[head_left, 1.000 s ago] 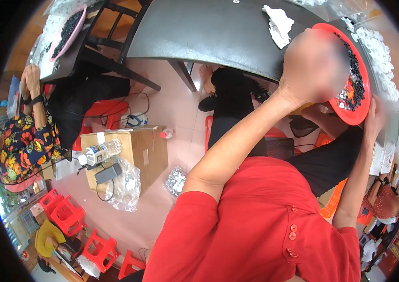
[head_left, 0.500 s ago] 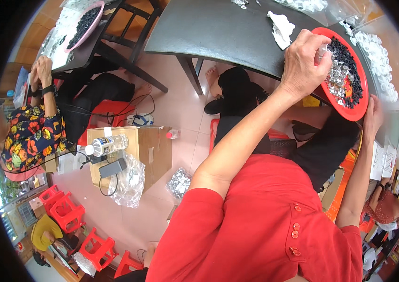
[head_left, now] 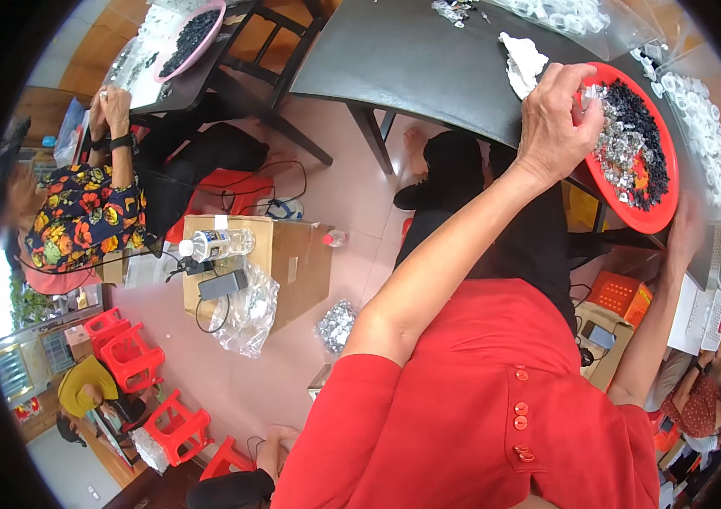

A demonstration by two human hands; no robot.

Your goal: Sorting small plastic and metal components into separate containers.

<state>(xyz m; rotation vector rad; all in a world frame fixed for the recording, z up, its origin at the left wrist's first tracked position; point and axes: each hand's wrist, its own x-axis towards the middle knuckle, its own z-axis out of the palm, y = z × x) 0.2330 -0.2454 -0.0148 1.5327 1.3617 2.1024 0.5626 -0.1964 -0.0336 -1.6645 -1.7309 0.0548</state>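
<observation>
My left hand (head_left: 557, 123) is over the left rim of a red plastic tray (head_left: 664, 161), thumb and fingers pinched on a small clear plastic piece (head_left: 591, 95). In the tray lie many small black parts (head_left: 650, 140) and a heap of shiny silvery and clear pieces (head_left: 619, 151). My right hand (head_left: 684, 231) is by the tray's lower right rim, smeared by motion. Its fingers cannot be made out, nor whether it holds anything. A crumpled white tissue (head_left: 523, 64) lies on the black table (head_left: 411, 64), just left of my left hand.
White ring-like plastic parts (head_left: 700, 136) fill a clear bin beyond the tray. To the left, a cardboard box (head_left: 305, 263) carries a water bottle (head_left: 223, 244) and a black adapter (head_left: 223, 284). A co-worker in a flowered shirt (head_left: 89, 204) sits at another table. Red stools (head_left: 133, 356) stand lower left.
The whole view has shifted, so the table, tray and box appear farther right. My left hand keeps its pinch over the tray's rim. The right hand has become more blurred beside the tray.
</observation>
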